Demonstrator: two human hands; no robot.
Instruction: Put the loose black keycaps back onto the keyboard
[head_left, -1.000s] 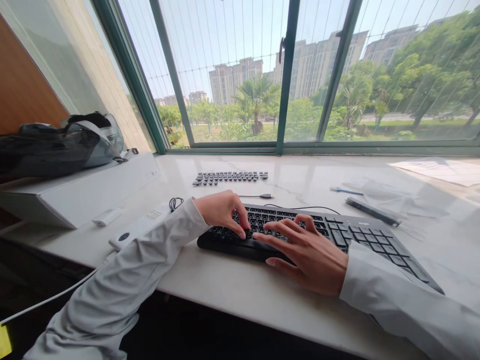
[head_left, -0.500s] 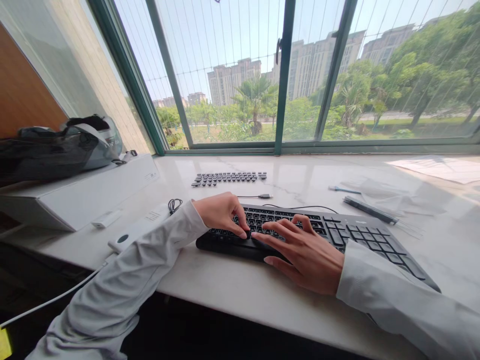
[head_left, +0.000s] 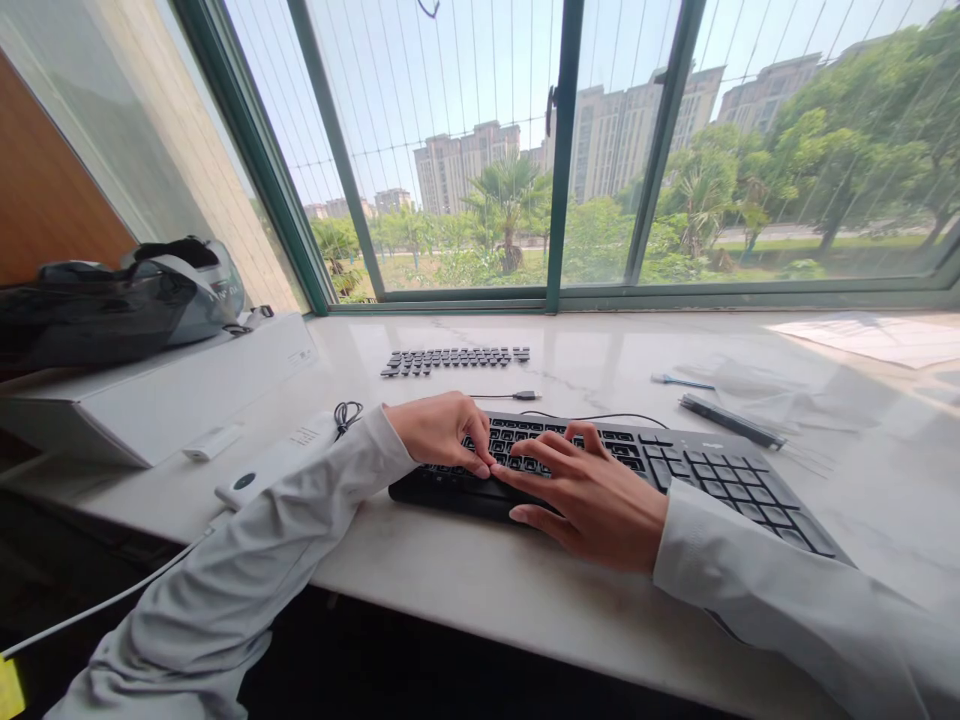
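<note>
A black keyboard [head_left: 720, 470] lies on the white marble counter, its left part showing bare key sockets where keycaps are off. Over that part, my left hand [head_left: 442, 430] is closed in a pinch, thumb and index finger together. Whatever is between those fingertips is too small or hidden to make out. My right hand [head_left: 592, 490] rests across the keyboard's middle with its fingers apart. Its index fingertip meets the left fingertips just above the sockets. Loose dark keycaps [head_left: 454, 360] stand in rows on the counter behind the keyboard.
A USB plug [head_left: 525, 395] lies behind the keyboard. Back right are a small blue-handled brush [head_left: 682, 381], a dark narrow strip [head_left: 731, 420] and thin clear plastic [head_left: 795, 395]. On the left, a white box [head_left: 165, 390] carries a dark bag [head_left: 127, 300]; a white power strip [head_left: 277, 460] lies near it.
My right hand has shifted slightly left, its index fingertip now against the left fingertips. The dark piece seen between them earlier is now hidden. My left hand has barely moved.
</note>
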